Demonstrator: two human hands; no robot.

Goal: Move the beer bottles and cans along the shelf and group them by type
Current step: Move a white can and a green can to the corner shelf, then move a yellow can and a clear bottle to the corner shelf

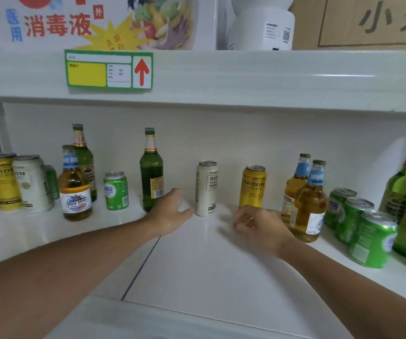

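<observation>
Both hands, left [170,211] and right [258,226], loosely curled, empty, before SIDKRON cans [252,187].

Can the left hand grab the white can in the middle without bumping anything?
Probably yes. The left hand is right beside the white can, with bare shelf between them. The tall green bottle stands off to the other side.

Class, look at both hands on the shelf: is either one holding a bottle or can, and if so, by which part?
Neither. The left hand and right hand hover, blurred, before the white can, gripping nothing.
</observation>
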